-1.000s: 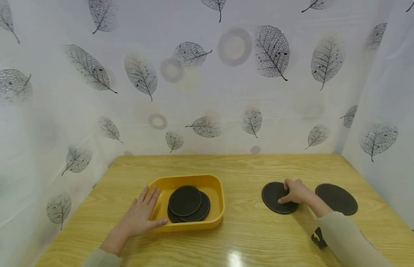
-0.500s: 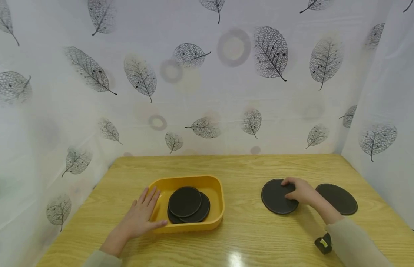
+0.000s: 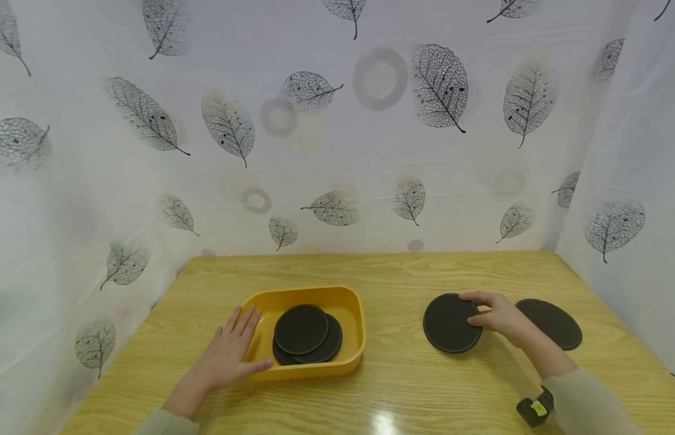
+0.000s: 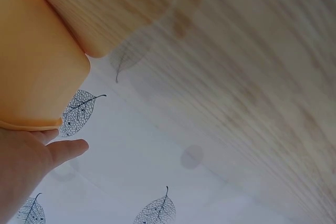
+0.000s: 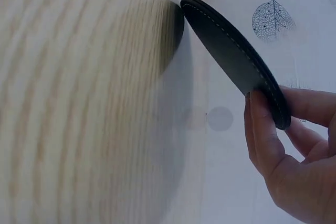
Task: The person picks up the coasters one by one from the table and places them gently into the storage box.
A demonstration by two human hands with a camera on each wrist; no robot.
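My right hand (image 3: 503, 317) pinches a round black coaster (image 3: 451, 323) at its right edge. In the right wrist view this coaster (image 5: 236, 51) stands tilted, with pale stitching along its rim and fingers on both faces. Another black coaster (image 3: 549, 324) lies on the table to the right, partly behind the right forearm. My left hand (image 3: 225, 353) rests on the left side of a yellow tray (image 3: 353, 326), its fingers straight and spread. Several black coasters (image 3: 301, 329) lie stacked off-centre inside the tray. Only the tray's outer wall (image 4: 37, 61) shows in the left wrist view.
The wood-grain table (image 3: 397, 386) reaches back to a white curtain (image 3: 337, 151) printed with leaves, which also hangs along both sides. A small black device (image 3: 535, 409) with a yellow patch sits at the right wrist.
The coaster in my right hand has come up and tilted, then moved slightly left and nearer to me. The left hand and tray have stayed put.
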